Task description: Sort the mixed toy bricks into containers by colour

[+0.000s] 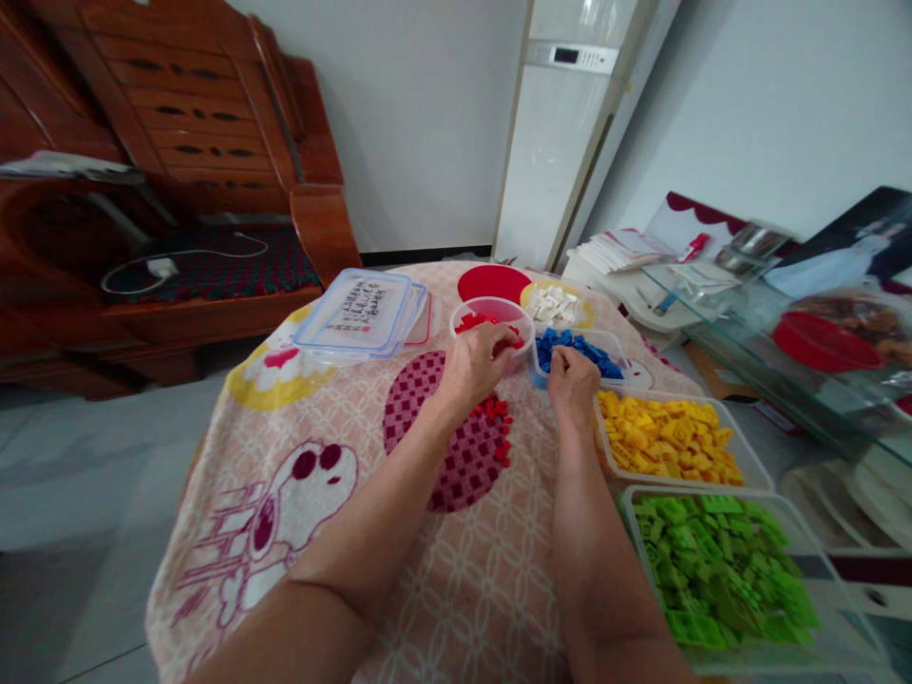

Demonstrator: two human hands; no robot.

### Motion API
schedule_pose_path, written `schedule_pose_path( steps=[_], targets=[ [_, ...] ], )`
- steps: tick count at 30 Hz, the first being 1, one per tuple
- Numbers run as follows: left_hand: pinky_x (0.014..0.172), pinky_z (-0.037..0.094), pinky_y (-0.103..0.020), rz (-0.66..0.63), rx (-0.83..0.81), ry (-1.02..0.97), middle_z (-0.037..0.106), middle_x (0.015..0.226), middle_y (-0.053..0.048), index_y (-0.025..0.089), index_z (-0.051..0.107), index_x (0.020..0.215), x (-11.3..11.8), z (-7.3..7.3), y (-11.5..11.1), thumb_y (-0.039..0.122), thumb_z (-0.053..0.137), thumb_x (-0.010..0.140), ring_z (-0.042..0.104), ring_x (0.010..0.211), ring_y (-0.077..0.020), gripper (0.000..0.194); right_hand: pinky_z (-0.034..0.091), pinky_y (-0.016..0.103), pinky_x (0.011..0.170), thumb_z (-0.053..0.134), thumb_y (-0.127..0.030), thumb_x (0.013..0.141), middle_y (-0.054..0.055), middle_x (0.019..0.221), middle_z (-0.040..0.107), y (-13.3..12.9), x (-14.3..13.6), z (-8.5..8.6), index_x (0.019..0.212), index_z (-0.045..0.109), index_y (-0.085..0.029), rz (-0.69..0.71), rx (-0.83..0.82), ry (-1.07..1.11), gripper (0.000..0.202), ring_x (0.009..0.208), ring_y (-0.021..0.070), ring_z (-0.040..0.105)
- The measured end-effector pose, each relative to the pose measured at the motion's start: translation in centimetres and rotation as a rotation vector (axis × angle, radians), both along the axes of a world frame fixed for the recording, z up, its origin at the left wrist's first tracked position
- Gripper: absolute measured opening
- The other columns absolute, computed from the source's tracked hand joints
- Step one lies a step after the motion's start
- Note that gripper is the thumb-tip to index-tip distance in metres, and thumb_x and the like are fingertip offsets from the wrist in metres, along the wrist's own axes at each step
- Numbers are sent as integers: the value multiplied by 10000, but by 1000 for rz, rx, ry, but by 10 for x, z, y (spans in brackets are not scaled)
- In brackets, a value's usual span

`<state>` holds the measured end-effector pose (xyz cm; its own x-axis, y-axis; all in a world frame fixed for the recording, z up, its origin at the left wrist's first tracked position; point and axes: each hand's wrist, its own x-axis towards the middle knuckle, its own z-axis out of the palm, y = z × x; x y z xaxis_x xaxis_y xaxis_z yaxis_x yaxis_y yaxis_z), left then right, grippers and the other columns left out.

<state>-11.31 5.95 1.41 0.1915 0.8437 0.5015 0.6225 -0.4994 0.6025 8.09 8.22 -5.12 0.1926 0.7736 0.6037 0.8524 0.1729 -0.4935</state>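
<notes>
My left hand [479, 361] is at the near rim of a round clear tub [465, 306] that holds red building blocks [476, 323]. Its fingers are pinched together over the red pieces, and whatever they grip is hidden. My right hand [574, 382] reaches to the near side of a clear box [614, 344] of blue building blocks [579, 346]. Those fingers are closed at the edge of the blue pieces; I cannot make out what is in them. Loose red blocks [493, 408] lie on the tablecloth between my forearms.
To the right stand boxes of yellow blocks [666, 437] and green blocks [723, 560]. White pieces [554, 306] lie behind the blue box. Stacked clear lids [352, 313] rest at the table's back left. A glass shelf [790, 351] with a red bowl [826, 340] flanks the table.
</notes>
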Motion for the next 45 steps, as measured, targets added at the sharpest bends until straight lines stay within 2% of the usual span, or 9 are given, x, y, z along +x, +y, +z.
schedule_pose_path(
  steps=[4, 12, 16, 23, 26, 31, 35, 38, 45],
  targets=[
    [914, 536, -322, 124, -75, 86, 786, 1045, -89, 174, 791, 1017, -11, -4, 5, 154, 621, 876, 707, 949, -214, 222, 472, 345, 799, 471, -268, 912, 138, 905, 788, 0, 0, 0, 924, 784, -170, -8, 11, -2, 328, 839, 255, 688],
    [943, 541, -340, 147, -101, 166, 798, 1109, -80, 226, 799, 1098, -14, -7, 8, 206, 611, 908, 725, 1011, -231, 269, 477, 354, 822, 478, -265, 916, 147, 908, 786, -1, -1, 1, 925, 785, -162, -4, 1, 9, 323, 856, 265, 695],
    [935, 533, -330, 87, -89, 127, 800, 1072, -91, 189, 806, 1049, -12, -3, 6, 177, 604, 899, 722, 986, -223, 252, 474, 354, 829, 477, -258, 917, 147, 905, 786, -2, -2, 2, 923, 784, -161, -1, -9, 16, 322, 856, 262, 694],
    [773, 508, -266, -71, -75, 145, 784, 854, -59, 166, 803, 900, -2, 9, -3, 177, 605, 887, 687, 779, -176, 199, 472, 350, 812, 481, -263, 909, 138, 897, 782, -2, -1, 2, 912, 777, -164, 9, 0, 11, 312, 839, 255, 682],
    [777, 511, -276, -110, -117, 257, 783, 868, -68, 175, 802, 883, 0, 9, -5, 170, 601, 888, 701, 804, -191, 202, 470, 343, 805, 472, -276, 917, 127, 876, 781, -1, -1, 0, 898, 777, -174, -1, 14, 6, 323, 828, 249, 680],
    [837, 554, -324, -218, -280, 593, 778, 893, -119, 150, 795, 853, 1, 0, -10, 143, 688, 799, 728, 911, -260, 120, 475, 344, 829, 479, -270, 910, 144, 920, 790, 0, 0, -2, 917, 785, -163, -3, 15, 10, 324, 858, 255, 693],
    [925, 567, -372, -208, -306, 680, 776, 995, -153, 134, 787, 953, 2, -7, -11, 114, 658, 813, 727, 1025, -286, 192, 476, 354, 859, 479, -271, 912, 147, 933, 791, 1, 0, -2, 938, 787, -164, -6, -10, 17, 327, 881, 264, 698],
    [947, 573, -405, -186, -307, 665, 775, 1003, -165, 133, 785, 927, 1, -11, -9, 82, 645, 805, 731, 1033, -302, 193, 477, 359, 865, 485, -271, 908, 149, 941, 792, 1, 1, -2, 949, 788, -162, -5, -17, 18, 325, 884, 268, 699],
    [948, 580, -411, -137, -343, 709, 775, 1054, -162, 136, 788, 988, -2, -8, -7, 42, 593, 794, 724, 1079, -320, 291, 479, 355, 854, 485, -270, 905, 152, 929, 792, 1, 1, -2, 940, 788, -158, -2, -9, 25, 324, 878, 267, 699]
  ],
)
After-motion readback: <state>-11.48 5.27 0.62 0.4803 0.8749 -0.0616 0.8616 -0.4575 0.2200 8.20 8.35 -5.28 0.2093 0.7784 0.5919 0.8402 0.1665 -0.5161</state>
